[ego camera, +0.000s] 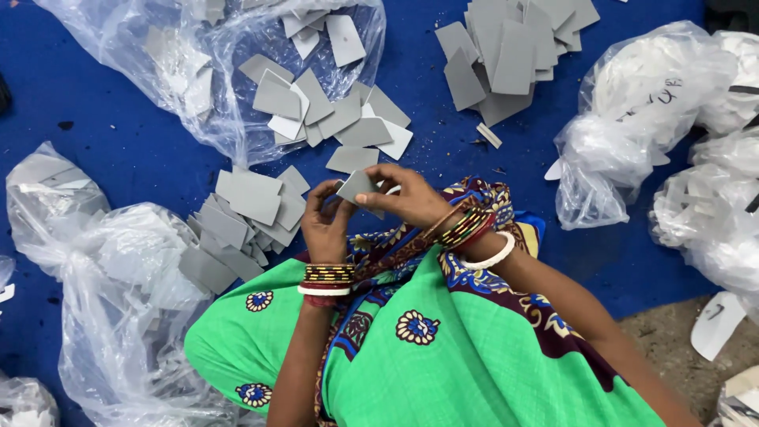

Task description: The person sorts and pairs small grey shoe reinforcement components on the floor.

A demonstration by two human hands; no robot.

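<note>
While both hands meet over the lap, the left hand [326,225] and the right hand [407,198] pinch one small grey card [357,186] between their fingertips, just above the green patterned cloth [443,356]; a loose heap of grey cards [245,221] lies near on the left, touching a clear plastic bag [111,269]; another stack of cards [510,51] sits far right on the blue mat [118,142]; white tied bags [632,111] crowd the right edge.
</note>
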